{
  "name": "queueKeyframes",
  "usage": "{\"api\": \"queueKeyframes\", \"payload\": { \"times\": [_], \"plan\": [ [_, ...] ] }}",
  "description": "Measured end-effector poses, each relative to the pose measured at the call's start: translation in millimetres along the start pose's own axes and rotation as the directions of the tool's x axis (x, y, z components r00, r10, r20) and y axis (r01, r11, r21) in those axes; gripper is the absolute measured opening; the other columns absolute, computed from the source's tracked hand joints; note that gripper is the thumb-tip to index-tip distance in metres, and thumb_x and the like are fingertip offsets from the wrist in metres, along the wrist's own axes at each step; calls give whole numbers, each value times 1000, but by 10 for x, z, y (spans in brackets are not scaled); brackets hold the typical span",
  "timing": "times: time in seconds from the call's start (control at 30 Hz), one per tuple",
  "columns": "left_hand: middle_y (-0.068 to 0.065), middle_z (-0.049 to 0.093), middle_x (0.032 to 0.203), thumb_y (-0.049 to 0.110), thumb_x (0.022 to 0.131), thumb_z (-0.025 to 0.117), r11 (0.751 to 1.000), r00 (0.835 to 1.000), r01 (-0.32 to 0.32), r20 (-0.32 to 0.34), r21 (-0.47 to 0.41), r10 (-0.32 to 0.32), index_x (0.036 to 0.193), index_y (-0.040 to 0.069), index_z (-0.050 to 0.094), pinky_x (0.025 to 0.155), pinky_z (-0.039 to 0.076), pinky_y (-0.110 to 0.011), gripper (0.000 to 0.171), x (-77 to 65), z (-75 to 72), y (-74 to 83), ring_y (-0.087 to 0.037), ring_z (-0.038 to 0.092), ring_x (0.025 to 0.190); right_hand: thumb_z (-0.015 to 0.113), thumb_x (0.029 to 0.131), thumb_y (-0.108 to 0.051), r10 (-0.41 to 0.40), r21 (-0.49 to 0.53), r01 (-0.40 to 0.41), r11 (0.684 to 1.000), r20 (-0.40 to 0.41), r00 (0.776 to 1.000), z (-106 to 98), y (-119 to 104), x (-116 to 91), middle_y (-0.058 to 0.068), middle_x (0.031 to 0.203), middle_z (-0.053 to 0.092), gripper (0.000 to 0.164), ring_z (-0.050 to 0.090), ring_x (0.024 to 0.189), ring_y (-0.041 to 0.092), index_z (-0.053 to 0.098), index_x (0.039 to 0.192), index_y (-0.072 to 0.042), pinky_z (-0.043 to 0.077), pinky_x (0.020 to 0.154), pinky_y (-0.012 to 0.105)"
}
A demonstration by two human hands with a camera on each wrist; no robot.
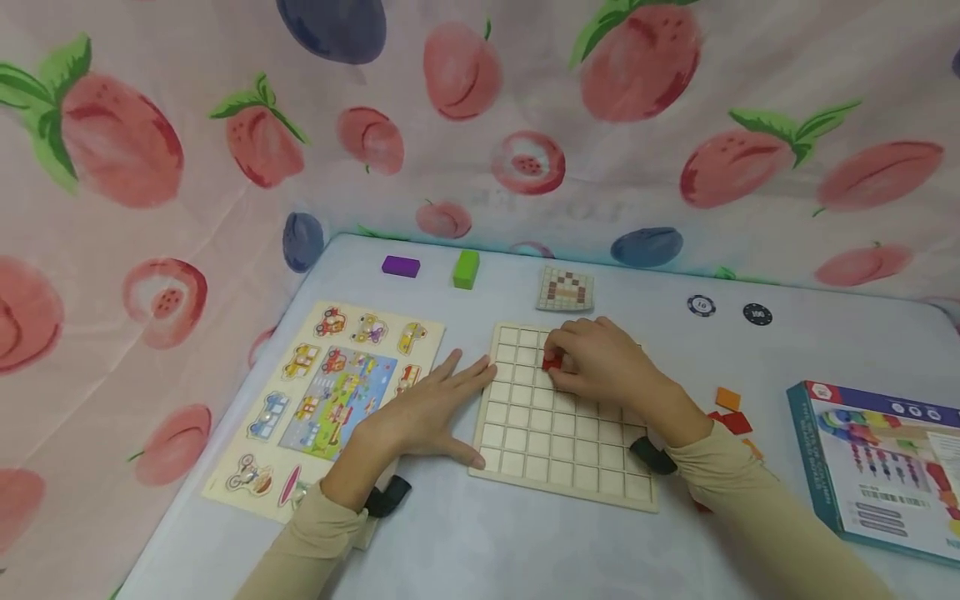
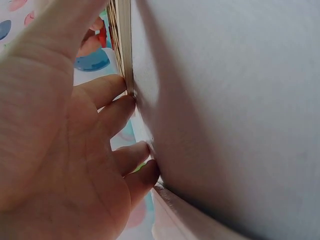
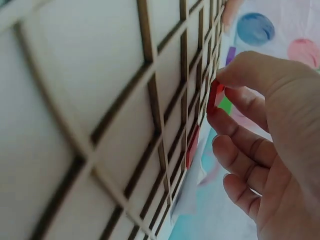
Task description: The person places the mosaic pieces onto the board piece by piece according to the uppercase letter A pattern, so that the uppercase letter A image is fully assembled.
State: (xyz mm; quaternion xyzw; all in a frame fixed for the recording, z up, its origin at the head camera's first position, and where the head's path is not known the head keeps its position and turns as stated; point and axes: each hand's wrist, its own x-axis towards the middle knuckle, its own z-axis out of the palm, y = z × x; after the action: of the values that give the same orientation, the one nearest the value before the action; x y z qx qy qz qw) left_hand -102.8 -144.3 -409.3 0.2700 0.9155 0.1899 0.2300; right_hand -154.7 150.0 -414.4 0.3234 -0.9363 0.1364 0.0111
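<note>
A wooden grid board with square cells lies flat on the white table. My right hand is over its upper part, pinching a small red square tile between thumb and fingertips. Another red tile shows at the board beyond that hand in the right wrist view; the head view hides it behind the hand. At the board's left edge rests my left hand, fingers spread, with thumb and fingertips touching the rim. It holds nothing.
Loose orange and red tiles lie right of the board, partly behind the right forearm. A boxed set is farther right. Left lies a vehicle puzzle. Behind are a pattern card, purple block, green block and two chips.
</note>
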Motion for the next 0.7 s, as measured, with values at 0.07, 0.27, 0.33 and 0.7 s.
{"api": "queueKeyframes", "payload": {
  "times": [0.07,0.27,0.33,0.7],
  "plan": [
    [8,14,181,59,75,92,1000,1000,-4,0,6,4,172,26,24,130,30,-64,123,9,7,-4,-36,0,170,79,90,-23,-8,-26,8,1000,4,1000,25,-18,25,-1,94,73,12,65,84,18,76,101,-19,54,83,44],
    [8,14,181,59,74,93,1000,1000,5,1,8,-5,171,27,24,131,29,-64,124,15,5,-1,-35,0,170,81,93,-24,6,-72,-5,997,15,1000,57,-39,95,0,97,75,11,69,88,21,79,103,-20,54,82,44],
    [9,13,181,59,74,93,1000,1000,7,6,-2,-7,171,27,24,131,29,-64,124,14,3,2,-34,-1,170,81,93,-26,21,-77,-19,997,27,999,56,-41,104,0,98,76,11,70,91,22,80,103,-20,55,83,44],
    [9,13,181,59,74,93,1000,1000,9,5,11,-9,172,27,24,131,28,-64,124,15,-4,-9,-34,0,170,81,95,-24,14,-49,-13,999,31,999,-22,-3,-53,2,114,79,22,70,111,27,82,116,-19,56,94,49]
  ]
}}
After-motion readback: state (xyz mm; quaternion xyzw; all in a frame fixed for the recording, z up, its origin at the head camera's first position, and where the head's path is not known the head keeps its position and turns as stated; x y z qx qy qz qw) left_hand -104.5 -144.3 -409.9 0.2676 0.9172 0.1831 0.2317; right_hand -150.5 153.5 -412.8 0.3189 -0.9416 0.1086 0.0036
